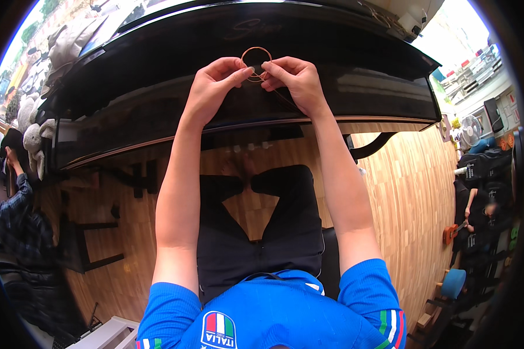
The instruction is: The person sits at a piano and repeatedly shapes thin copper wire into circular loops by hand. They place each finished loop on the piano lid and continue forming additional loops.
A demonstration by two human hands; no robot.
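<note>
Copper wire coil pinched between both my hands over the piano.

The thin coiled wire (256,63) sits above the closed black piano lid (157,81); my left hand (215,87) and right hand (294,81) each pinch it in a narrow grip. Coloured packages (471,67) line shelves far right.

I see a copper-coloured coil of wire (256,63) pinched between my left hand (215,87) and right hand (294,81), over the glossy black piano lid (157,75). My shirt (273,311) is bright blue, with green, white and red stripes at the sleeve cuffs and on a chest badge. My trousers (262,232) are black. The floor (407,192) is light wood in a small-block parquet pattern.
</note>
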